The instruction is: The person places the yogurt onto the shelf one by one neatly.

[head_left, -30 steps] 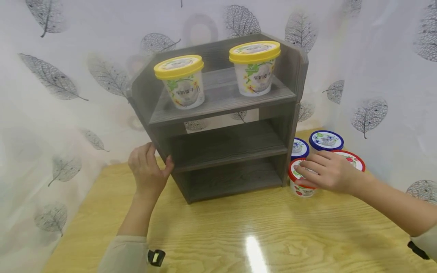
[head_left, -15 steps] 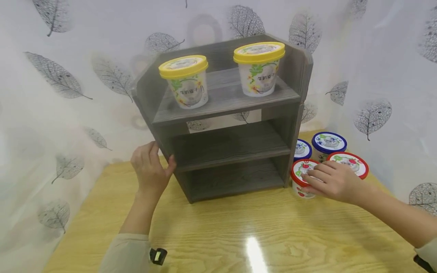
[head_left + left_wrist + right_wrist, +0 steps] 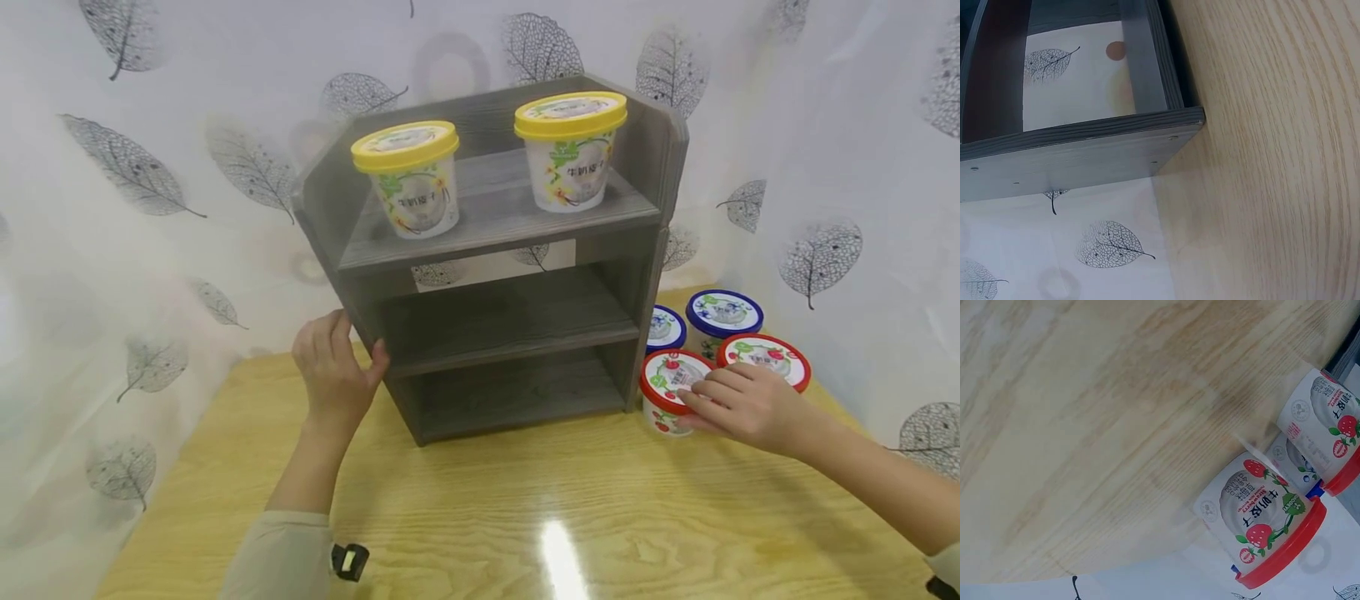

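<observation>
At the left side of the grey wooden shelf, my left hand grips the side panel, its thumb at the front edge and its fingers along the outer side. My right hand is over the right part of the table with bent, relaxed fingers, its fingertips by the lid of the front red-lidded cup; whether they touch is unclear. Another red-lidded cup stands behind that hand. The right wrist view shows a strawberry cup and no hand. In the left wrist view the shelf shows, with no hand.
Two yellow-lidded cups stand on the shelf's top level, one left and one right. Two blue-lidded cups, one partly hidden by the shelf and one beside it, stand behind the red ones. A leaf-patterned sheet hangs behind the table.
My right hand has drawn back a little to the right and down, uncovering more of the front red lid. My left hand has stayed at the shelf's side. The head view has shifted slightly.
</observation>
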### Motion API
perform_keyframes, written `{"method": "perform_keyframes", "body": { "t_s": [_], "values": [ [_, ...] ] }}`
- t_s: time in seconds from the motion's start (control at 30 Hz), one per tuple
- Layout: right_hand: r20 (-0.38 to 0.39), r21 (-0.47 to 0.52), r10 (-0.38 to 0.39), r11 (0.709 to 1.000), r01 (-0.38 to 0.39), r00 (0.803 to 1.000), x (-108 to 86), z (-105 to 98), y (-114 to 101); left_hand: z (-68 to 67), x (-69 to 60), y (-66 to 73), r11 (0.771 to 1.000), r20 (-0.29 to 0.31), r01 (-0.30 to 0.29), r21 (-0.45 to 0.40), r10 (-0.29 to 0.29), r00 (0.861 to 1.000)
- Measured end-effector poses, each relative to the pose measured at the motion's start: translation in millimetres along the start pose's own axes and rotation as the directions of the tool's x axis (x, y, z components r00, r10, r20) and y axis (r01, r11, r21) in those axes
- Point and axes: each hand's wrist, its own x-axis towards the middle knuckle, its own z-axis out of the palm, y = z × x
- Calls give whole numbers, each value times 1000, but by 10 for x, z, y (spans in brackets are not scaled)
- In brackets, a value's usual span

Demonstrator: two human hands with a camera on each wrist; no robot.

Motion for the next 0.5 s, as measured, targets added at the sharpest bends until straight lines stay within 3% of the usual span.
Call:
{"method": "perform_keyframes", "body": {
  "t_s": [0.5],
  "values": [
    [103, 47, 33, 998, -38, 994, -272, 35, 2, 16, -11, -2, 999, 3, 3, -37, -3, 1000]
  ]
}}
